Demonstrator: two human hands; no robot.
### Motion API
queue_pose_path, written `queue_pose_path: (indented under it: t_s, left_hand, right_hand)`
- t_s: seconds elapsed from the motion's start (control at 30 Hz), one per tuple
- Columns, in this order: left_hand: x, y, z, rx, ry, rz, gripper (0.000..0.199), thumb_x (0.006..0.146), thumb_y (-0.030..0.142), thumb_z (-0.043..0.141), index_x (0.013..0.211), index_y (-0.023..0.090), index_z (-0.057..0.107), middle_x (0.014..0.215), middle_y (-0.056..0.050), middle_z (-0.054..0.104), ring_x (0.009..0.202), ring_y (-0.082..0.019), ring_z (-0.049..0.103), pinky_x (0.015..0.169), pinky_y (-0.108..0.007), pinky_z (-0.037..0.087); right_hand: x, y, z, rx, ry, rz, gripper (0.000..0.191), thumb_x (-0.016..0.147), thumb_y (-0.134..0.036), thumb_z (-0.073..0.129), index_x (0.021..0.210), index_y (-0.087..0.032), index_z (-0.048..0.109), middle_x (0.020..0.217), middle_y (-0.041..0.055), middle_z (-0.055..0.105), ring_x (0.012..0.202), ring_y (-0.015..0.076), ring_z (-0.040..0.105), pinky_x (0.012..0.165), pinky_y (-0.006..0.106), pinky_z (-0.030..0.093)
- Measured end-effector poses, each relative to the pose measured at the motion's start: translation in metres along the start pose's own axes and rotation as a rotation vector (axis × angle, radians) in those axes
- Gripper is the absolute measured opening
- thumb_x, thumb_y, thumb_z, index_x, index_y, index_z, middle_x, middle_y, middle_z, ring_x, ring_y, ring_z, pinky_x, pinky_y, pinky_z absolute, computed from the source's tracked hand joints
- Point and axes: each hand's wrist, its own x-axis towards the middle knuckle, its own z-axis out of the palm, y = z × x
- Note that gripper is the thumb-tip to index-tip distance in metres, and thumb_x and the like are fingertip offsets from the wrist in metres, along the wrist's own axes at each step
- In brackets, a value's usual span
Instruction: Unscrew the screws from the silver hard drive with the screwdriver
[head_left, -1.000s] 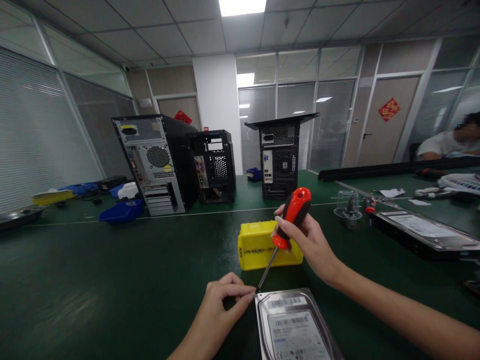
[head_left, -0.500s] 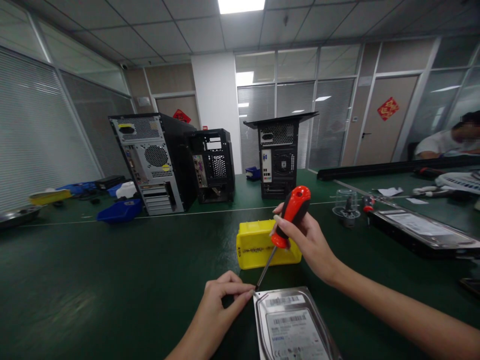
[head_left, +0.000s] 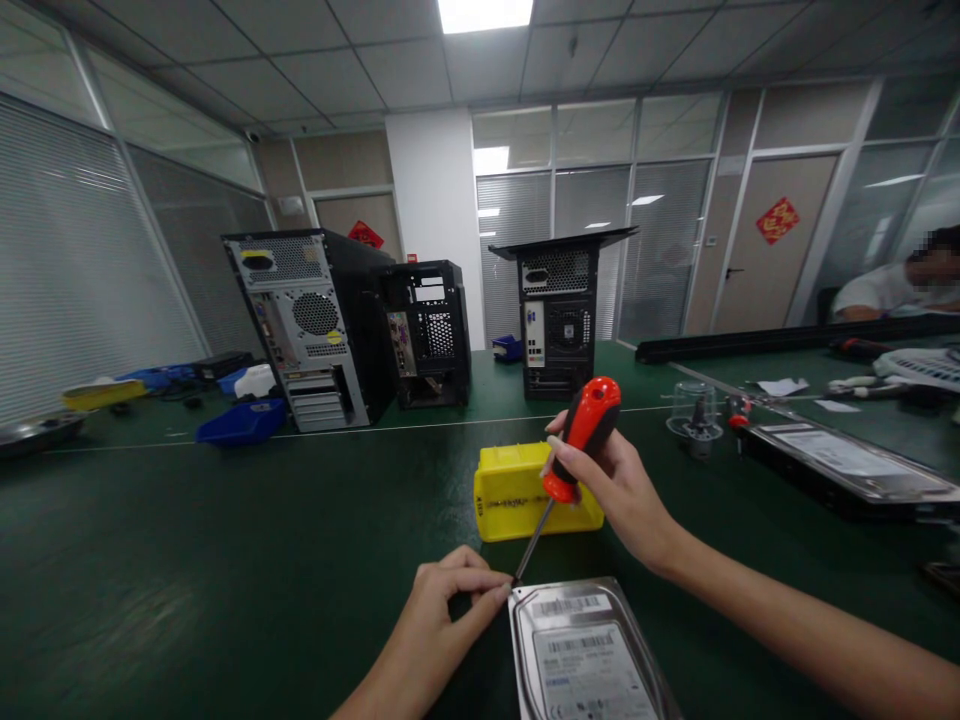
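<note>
My right hand [head_left: 611,490] grips a red and black screwdriver [head_left: 589,430] by its handle, the shaft slanting down and to the left. The screwdriver's tip meets the fingertips of my left hand [head_left: 454,605] at the upper left corner of a silver hard drive [head_left: 592,650]. Thumb and forefinger of my left hand are pinched together there; what lies between them is too small to make out. The hard drive lies label up on the green table, its near end cut off by the frame. Behind the shaft sits a yellow plastic bin [head_left: 514,495].
Computer cases [head_left: 307,320] stand along the back, one with a tilted top panel [head_left: 562,242]. A blue tray [head_left: 240,422] is at left. On the right are a clear cup-like container [head_left: 694,410], another hard drive [head_left: 847,455] and pliers [head_left: 862,385]. A person [head_left: 885,290] sits far right.
Almost nothing differs. Both hands, the screwdriver and the hard drive keep their places relative to each other; the whole view has shifted slightly.
</note>
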Motion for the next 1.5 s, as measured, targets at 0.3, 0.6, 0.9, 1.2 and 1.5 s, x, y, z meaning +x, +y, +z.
queue_pose_path:
  t_s: [0.3, 0.6, 0.9, 1.2, 1.5]
  left_hand:
    - [0.0006, 0.0040, -0.0010, -0.025, -0.010, -0.013, 0.034, 0.089, 0.042, 0.055, 0.092, 0.020, 0.081, 0.085, -0.006, 0.064, 0.085, -0.022, 0.061, 0.078, -0.032, 0.043]
    - [0.0009, 0.0045, -0.0014, -0.028, -0.009, -0.043, 0.035, 0.086, 0.042, 0.055, 0.090, 0.017, 0.080, 0.087, -0.008, 0.063, 0.086, -0.024, 0.061, 0.077, -0.033, 0.044]
    - [-0.0002, 0.0036, -0.0002, -0.029, 0.013, -0.043, 0.035, 0.087, 0.042, 0.056, 0.089, 0.017, 0.080, 0.085, -0.008, 0.062, 0.085, -0.023, 0.061, 0.076, -0.032, 0.044]
    - [0.0007, 0.0011, -0.0015, -0.029, 0.035, -0.032, 0.032, 0.085, 0.039, 0.058, 0.095, 0.017, 0.080, 0.087, -0.008, 0.064, 0.086, -0.024, 0.062, 0.079, -0.034, 0.045]
    - [-0.0005, 0.0027, -0.0030, -0.056, 0.033, -0.024, 0.027, 0.084, 0.035, 0.062, 0.095, 0.018, 0.079, 0.087, -0.007, 0.062, 0.084, -0.022, 0.061, 0.078, -0.032, 0.046]
  right_hand:
    - [0.0006, -0.0028, 0.0006, -0.013, 0.017, -0.015, 0.035, 0.083, -0.048, 0.067, 0.102, -0.019, 0.061, 0.080, 0.0018, 0.063, 0.073, 0.0167, 0.062, 0.069, 0.030, 0.053]
    - [0.0027, -0.0044, 0.0002, -0.029, 0.023, -0.047, 0.035, 0.082, -0.049, 0.067, 0.100, -0.019, 0.060, 0.077, 0.0010, 0.063, 0.069, 0.0159, 0.061, 0.066, 0.030, 0.053]
    - [-0.0001, -0.0036, 0.0014, -0.054, 0.016, -0.069, 0.035, 0.083, -0.048, 0.067, 0.100, -0.019, 0.061, 0.076, 0.0017, 0.064, 0.069, 0.0171, 0.062, 0.066, 0.031, 0.053]
    - [0.0004, -0.0071, 0.0013, -0.054, 0.015, -0.067, 0.034, 0.082, -0.047, 0.067, 0.099, -0.019, 0.061, 0.076, 0.0020, 0.064, 0.069, 0.0170, 0.062, 0.067, 0.031, 0.054]
    - [0.0009, -0.0070, 0.0013, -0.043, 0.030, -0.055, 0.033, 0.081, -0.046, 0.067, 0.099, -0.019, 0.061, 0.077, 0.0019, 0.064, 0.070, 0.0169, 0.062, 0.067, 0.031, 0.054]
